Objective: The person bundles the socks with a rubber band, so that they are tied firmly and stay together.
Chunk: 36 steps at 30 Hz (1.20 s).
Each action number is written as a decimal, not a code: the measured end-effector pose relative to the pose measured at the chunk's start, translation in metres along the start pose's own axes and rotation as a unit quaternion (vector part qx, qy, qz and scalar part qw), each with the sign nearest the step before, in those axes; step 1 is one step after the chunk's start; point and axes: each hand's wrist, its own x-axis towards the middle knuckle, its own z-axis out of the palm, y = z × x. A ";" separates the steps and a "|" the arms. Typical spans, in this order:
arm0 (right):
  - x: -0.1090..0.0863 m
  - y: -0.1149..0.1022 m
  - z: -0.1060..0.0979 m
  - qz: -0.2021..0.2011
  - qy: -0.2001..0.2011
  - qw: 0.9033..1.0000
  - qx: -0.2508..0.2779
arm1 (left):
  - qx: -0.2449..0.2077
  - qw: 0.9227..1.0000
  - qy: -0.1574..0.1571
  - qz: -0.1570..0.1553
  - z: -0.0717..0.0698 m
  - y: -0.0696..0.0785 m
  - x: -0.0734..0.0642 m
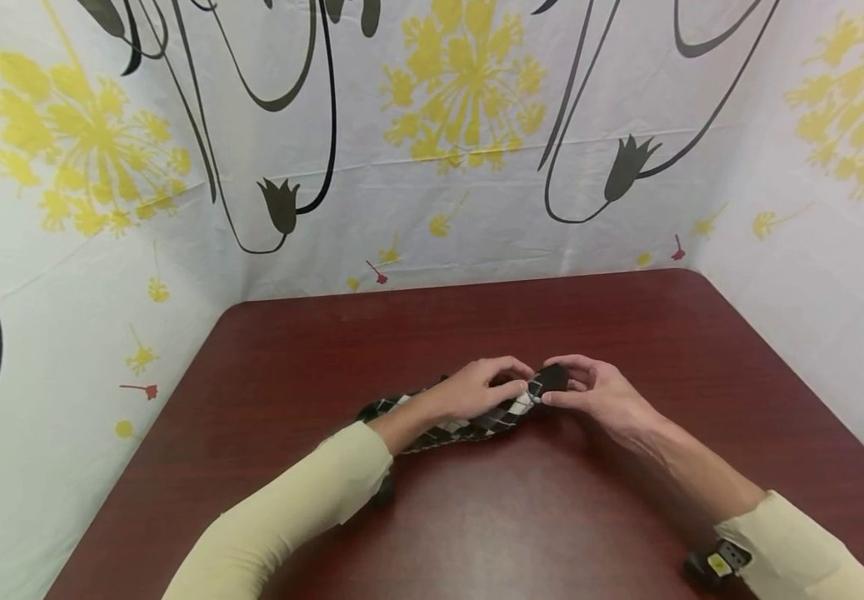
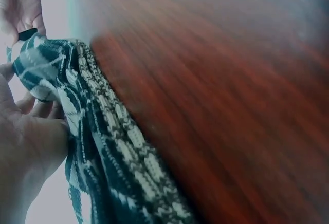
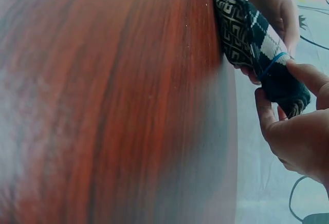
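A black-and-white knitted argyle cloth [image 1: 461, 429] lies bunched lengthwise, its left part running behind the left forearm. My left hand [image 1: 480, 387] grips it near its right end; in the left wrist view the thumb and fingers lie on opposite sides of the folds [image 2: 95, 126]. My right hand [image 1: 604, 396] pinches the dark end [image 1: 554, 377] between thumb and fingers. A thin blue band [image 3: 271, 64] circles the cloth just short of that end in the right wrist view. Patterned bands [image 3: 234, 29] run along one side of the cloth.
The work is over a dark red wood-grain table [image 1: 536, 517]. White cloth walls [image 1: 357, 225] with printed flowers stand around its back and sides. A small black device [image 1: 720, 562] sits at the right cuff.
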 end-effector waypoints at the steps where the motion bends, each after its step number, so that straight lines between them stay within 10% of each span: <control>1: 0.000 0.000 0.000 -0.003 0.000 1.000 -0.003 | -0.002 1.000 -0.005 0.002 -0.001 0.000 0.000; 24: -0.001 0.004 -0.004 -0.132 -0.066 0.980 -0.132 | -0.049 0.995 -0.025 0.088 -0.004 -0.003 0.004; 30: -0.001 0.005 -0.006 -0.149 -0.096 0.976 -0.124 | 0.053 0.994 0.022 0.090 -0.002 -0.002 -0.003; 36: -0.001 0.005 -0.007 -0.164 -0.099 0.973 -0.131 | 0.170 0.975 0.066 0.126 0.001 0.001 -0.008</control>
